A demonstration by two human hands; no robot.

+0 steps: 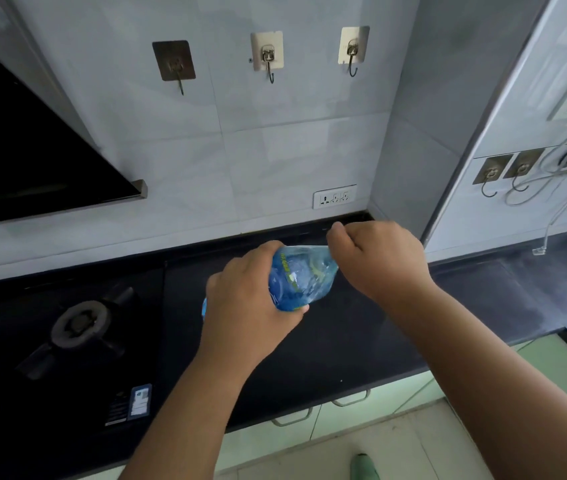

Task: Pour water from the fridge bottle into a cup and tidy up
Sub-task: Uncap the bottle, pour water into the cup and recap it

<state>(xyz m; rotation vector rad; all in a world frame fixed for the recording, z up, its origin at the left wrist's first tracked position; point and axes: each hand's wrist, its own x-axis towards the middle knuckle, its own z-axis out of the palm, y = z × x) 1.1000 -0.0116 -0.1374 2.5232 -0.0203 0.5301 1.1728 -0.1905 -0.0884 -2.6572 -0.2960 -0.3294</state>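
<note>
A clear plastic water bottle (pixel 301 277) with a blue label is held tilted above the black countertop (pixel 344 341), its neck pointing up and to the right. My left hand (pixel 247 299) grips the bottle around its body. My right hand (pixel 375 258) is curled over the neck end, which hides the cap. No cup is in view.
A gas hob with a burner (pixel 81 323) lies to the left on the counter. A black range hood (pixel 26 150) hangs above it. The tiled wall carries hooks (pixel 268 60) and a socket strip (pixel 334 196). Pale green drawers (pixel 344 410) run below the counter edge.
</note>
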